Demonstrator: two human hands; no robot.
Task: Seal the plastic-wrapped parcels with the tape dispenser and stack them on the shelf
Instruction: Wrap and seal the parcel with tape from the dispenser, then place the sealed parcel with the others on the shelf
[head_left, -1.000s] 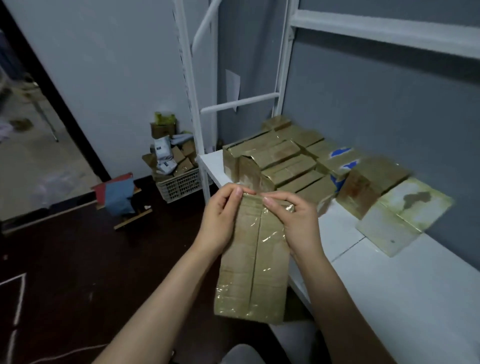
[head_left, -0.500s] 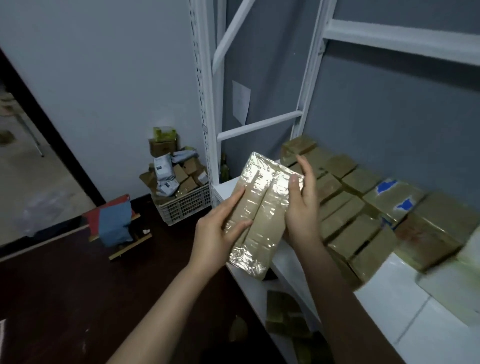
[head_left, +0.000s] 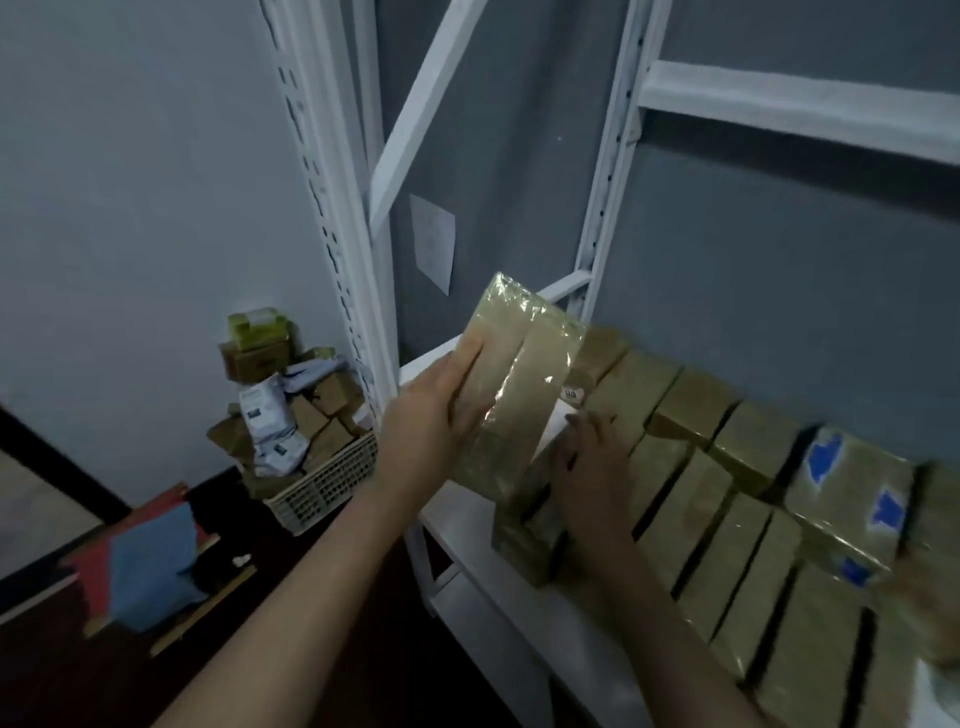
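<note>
This looks like the stacking step. The wrapped parcel (head_left: 519, 384) is held tilted in the air, just above the left end of the row of parcels (head_left: 701, 499) already on the white shelf (head_left: 467, 525). The left hand (head_left: 431, 415) carries it alone, its fingers (head_left: 467, 358) lying nearly straight along the parcel's near face. The thumb is hidden, so the grip is likely a pinch across the edge. The right hand (head_left: 592, 462) rests flat on the row with its fingers spread, holding nothing. The next move probably calls for levelling the parcel and lowering it squarely onto the row.
</note>
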